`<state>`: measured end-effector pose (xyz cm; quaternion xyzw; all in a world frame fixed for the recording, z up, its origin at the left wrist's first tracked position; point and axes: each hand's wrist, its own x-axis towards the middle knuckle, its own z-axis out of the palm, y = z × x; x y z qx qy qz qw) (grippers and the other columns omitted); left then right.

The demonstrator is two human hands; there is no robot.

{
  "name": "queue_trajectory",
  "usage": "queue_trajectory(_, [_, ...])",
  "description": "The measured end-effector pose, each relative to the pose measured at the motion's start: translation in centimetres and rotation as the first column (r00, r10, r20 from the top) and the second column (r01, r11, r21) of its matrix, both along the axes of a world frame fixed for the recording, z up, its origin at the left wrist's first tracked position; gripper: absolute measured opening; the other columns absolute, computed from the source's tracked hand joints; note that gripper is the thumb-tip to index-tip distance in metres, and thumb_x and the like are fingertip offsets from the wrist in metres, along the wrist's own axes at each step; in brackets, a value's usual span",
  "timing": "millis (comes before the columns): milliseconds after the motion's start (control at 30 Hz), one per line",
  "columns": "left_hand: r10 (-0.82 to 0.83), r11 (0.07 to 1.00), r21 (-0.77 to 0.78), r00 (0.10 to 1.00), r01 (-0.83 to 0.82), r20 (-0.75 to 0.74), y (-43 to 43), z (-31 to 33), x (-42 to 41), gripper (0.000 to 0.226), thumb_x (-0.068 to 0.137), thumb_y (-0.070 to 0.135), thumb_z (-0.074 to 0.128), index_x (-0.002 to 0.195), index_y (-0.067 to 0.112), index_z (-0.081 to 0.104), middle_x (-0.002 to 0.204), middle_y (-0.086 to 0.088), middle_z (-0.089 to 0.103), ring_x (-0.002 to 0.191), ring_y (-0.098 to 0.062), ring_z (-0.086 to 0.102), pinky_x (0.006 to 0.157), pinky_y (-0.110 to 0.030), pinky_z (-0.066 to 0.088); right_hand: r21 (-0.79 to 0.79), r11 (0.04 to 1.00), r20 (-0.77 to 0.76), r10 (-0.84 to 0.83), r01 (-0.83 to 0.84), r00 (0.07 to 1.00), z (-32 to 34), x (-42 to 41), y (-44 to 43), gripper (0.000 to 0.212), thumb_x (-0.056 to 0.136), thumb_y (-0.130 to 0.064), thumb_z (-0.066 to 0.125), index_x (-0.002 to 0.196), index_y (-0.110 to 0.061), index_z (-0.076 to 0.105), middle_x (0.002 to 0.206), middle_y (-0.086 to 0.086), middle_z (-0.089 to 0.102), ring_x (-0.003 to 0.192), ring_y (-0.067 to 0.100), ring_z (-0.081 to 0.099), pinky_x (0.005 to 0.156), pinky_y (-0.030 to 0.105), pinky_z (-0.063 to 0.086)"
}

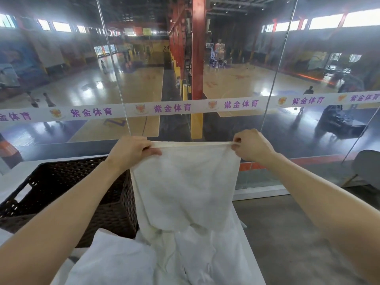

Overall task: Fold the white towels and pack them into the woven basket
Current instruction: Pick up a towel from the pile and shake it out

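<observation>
Towel held up by its top corners, ready for folding.

Left hand (131, 150) and right hand (251, 146) each kept a pinching grip on the white towel (185, 182), letting it hang flat; the woven basket (86, 194) waited just left, more towels (115, 262) heaped below.

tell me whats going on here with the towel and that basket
A person is holding a white cloth towel up by its top edge, the left hand pinching one corner and the right hand the other, so it hangs open in front of a glass wall. The dark brown woven basket sits at the left, its inside mostly hidden. More white towels lie in a loose heap below. The held towel is not yet folded.
</observation>
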<state>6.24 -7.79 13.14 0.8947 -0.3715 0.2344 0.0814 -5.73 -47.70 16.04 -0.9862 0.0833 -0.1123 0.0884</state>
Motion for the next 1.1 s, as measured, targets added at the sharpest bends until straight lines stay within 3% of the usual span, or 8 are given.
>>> queue_trajectory(267, [-0.111,0.980,0.146,0.980,0.136,-0.167,-1.2,1.1,-0.4,0.010,0.103,0.028,0.071,0.099,0.019,0.068,0.096,0.009,0.057,0.084,-0.017,0.058,0.078,-0.039,0.049,0.084,0.990,0.125,-0.125,0.115,0.984,-1.1,-1.9,-0.5,0.018,0.100,-0.024,0.065,0.087,-0.022,0.077,0.079,-0.003,0.071,0.068,0.014,0.062,0.069,0.028,0.052])
queue_trajectory(467, [0.021,0.965,-0.246,0.963,-0.089,-0.267,-0.1,0.5,-0.8,0.015,0.101,0.051,0.069,0.087,0.048,0.067,0.085,0.022,0.073,0.085,-0.004,0.066,0.081,-0.033,0.053,-0.036,0.999,0.118,0.009,-0.005,0.993,-1.2,-3.3,0.8,0.029,0.106,-0.047,0.058,0.086,-0.027,0.060,0.083,-0.006,0.065,0.075,0.014,0.063,0.073,0.028,0.048])
queue_trajectory(567, [0.056,0.934,-0.328,0.964,-0.143,-0.259,0.3,1.2,-1.0,0.024,0.090,0.064,0.076,0.081,0.041,0.074,0.076,0.015,0.074,0.076,-0.006,0.067,0.075,-0.035,0.054,-0.069,0.994,0.069,-0.079,0.083,0.995,-1.3,-3.7,1.4,0.042,0.104,-0.060,0.056,0.084,-0.026,0.069,0.076,-0.008,0.067,0.069,0.011,0.064,0.072,0.028,0.054])
queue_trajectory(667, [0.017,0.956,-0.288,0.993,-0.051,-0.121,-0.8,2.3,-1.9,0.040,0.094,0.068,0.067,0.087,0.029,0.073,0.072,0.008,0.071,0.067,-0.019,0.066,0.065,-0.044,0.055,-0.130,0.974,-0.009,-0.186,0.183,0.983,-1.4,-4.1,2.5,0.029,0.104,-0.043,0.065,0.092,-0.019,0.077,0.076,-0.003,0.068,0.068,0.014,0.065,0.070,0.032,0.059])
queue_trajectory(767, [-0.081,0.974,-0.207,0.994,0.095,0.077,-2.9,4.1,-3.0,0.043,0.101,0.061,0.062,0.096,0.019,0.066,0.070,0.005,0.065,0.060,-0.025,0.063,0.056,-0.040,0.055,-0.336,0.926,-0.107,-0.218,0.171,0.970,-1.4,-4.3,5.1,0.021,0.102,-0.018,0.057,0.115,-0.011,0.072,0.110,0.009,0.064,0.084,0.025,0.058,0.073,0.035,0.049])
queue_trajectory(900, [-0.131,0.986,-0.088,0.981,0.144,0.143,-4.4,6.1,-4.0,0.035,0.101,0.036,0.074,0.130,0.016,0.072,0.094,-0.004,0.081,0.081,-0.028,0.077,0.069,-0.036,0.058,-0.345,0.911,-0.090,-0.271,0.225,0.958,-2.2,-4.5,7.0,0.023,0.096,-0.029,0.066,0.116,-0.019,0.072,0.151,0.015,0.044,0.133,0.036,0.047,0.113,0.051,0.040])
queue_trajectory(1000, [-0.135,0.989,-0.052,0.988,0.139,0.068,-4.6,6.9,-4.1,0.018,0.105,0.033,0.068,0.109,0.019,0.079,0.099,0.003,0.080,0.090,-0.023,0.074,0.082,-0.044,0.059,-0.022,0.993,-0.011,-0.118,0.118,0.993,-2.9,-4.2,7.7,0.019,0.093,-0.037,0.071,0.100,-0.021,0.066,0.124,0.003,0.058,0.116,0.031,0.059,0.100,0.045,0.049])
queue_trajectory(1100, [-0.118,0.991,-0.061,0.992,0.120,0.036,-4.8,7.3,-3.8,0.016,0.107,0.034,0.065,0.105,0.022,0.074,0.099,0.006,0.077,0.091,-0.019,0.070,0.084,-0.045,0.058,0.496,0.867,-0.151,0.027,0.052,0.988,-4.2,-3.8,10.2,0.074,0.074,-0.067,0.082,0.124,-0.025,0.045,0.105,-0.006,0.067,0.095,0.022,0.068,0.074,0.036,0.051])
